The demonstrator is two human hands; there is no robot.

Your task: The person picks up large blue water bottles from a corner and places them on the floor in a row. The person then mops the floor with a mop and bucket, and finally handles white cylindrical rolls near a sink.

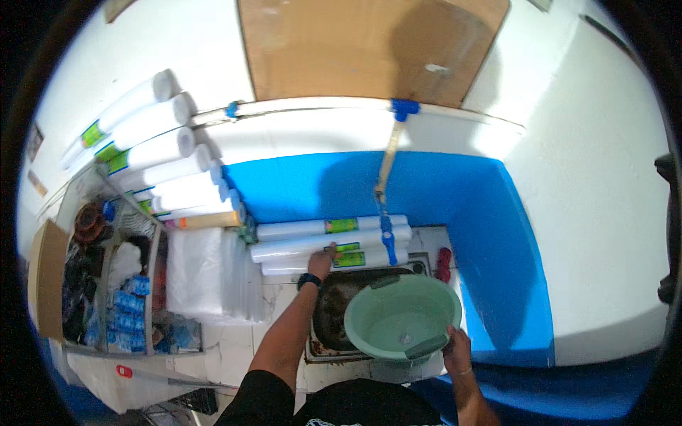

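My right hand (457, 349) grips the rim of a pale green plastic basin (387, 309) beside one of its darker handles. The basin is tilted over the right part of a stained, rusty-looking sink (330, 312), hiding much of it. My left hand (323, 263), with a dark band at the wrist, reaches past the sink to a long white roll (291, 246) with a green label. Its fingers are stretched out and seem to rest on the roll. Another white roll (298, 226) lies behind, and a third (284, 268) lies in front.
A blue tap (387, 238) on a pipe hangs over the rolls. Red items (444, 264) stand right of the sink. To the left are stacked clear plastic bags (195, 273), more white rolls (160, 145) and a cluttered shelf (149, 312). Blue-painted walls (490, 234) enclose the counter.
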